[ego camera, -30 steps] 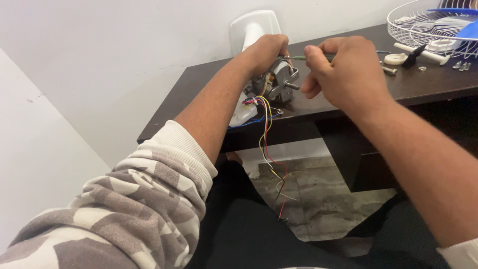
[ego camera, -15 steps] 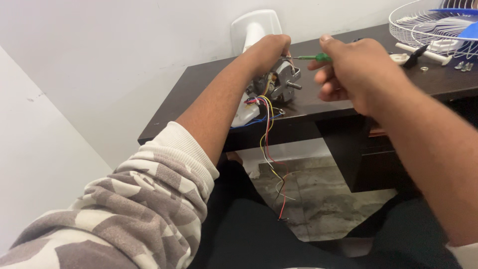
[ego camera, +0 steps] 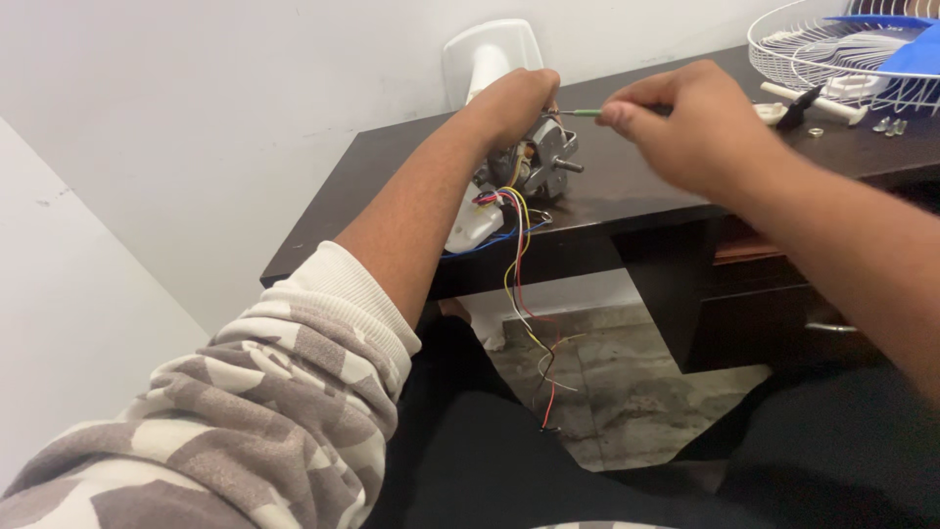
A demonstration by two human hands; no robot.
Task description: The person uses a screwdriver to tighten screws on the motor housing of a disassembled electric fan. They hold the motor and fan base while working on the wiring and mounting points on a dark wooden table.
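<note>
My left hand is wrapped closed around the top of the small fan motor, at the dark desk's near edge. My right hand pinches a thin green-handled screwdriver, its tip toward the motor. Coloured wires hang off the near side.

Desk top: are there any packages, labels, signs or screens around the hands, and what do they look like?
None show: no package, label, sign or screen.
Dark brown desk: bears only loose parts.
Small grey metal motor: under the left hand, coloured wires hanging off the edge.
Thin green tool: pinched in the right hand.
White wire fan guard: far right, a blue blade in it.
</note>
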